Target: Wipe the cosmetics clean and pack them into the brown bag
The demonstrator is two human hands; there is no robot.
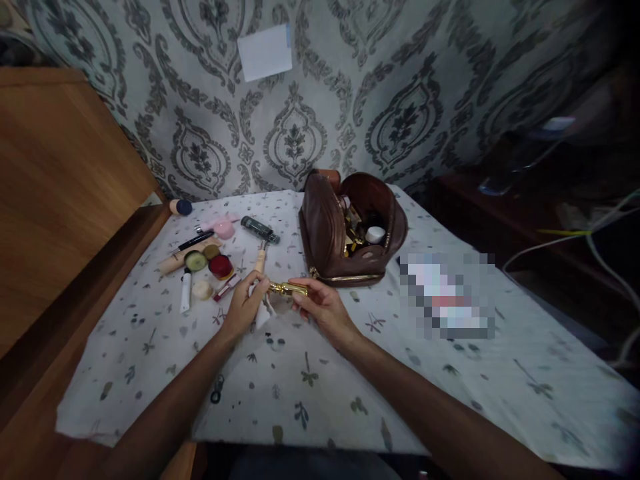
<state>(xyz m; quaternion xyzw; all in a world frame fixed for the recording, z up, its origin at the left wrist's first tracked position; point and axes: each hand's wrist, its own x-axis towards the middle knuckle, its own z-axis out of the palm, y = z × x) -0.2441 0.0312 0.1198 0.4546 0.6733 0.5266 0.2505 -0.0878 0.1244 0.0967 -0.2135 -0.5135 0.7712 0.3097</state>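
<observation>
A small shiny gold tube (293, 289) lies level between my two hands above the table; its exact kind I cannot make out. My left hand (246, 303) pinches its left end with thumb and fingers. My right hand (325, 310) is closed round its right end. Just under the left fingers is something white like a tissue (265, 315), partly hidden. Beyond that hand lies a beige tube (261, 259). The brown cosmetic bag (320, 233) stands unzipped behind my right hand, with a white-lidded jar (375, 235) and other small items inside.
Left on the patterned cloth (295, 400) lie a dark green bottle (260, 229), a pink item (224, 230), a red jar (221, 267), a white tube (185, 292) and several other cosmetics. A pixelated object (450, 297) is at right. A wooden panel (70, 187) borders the left side.
</observation>
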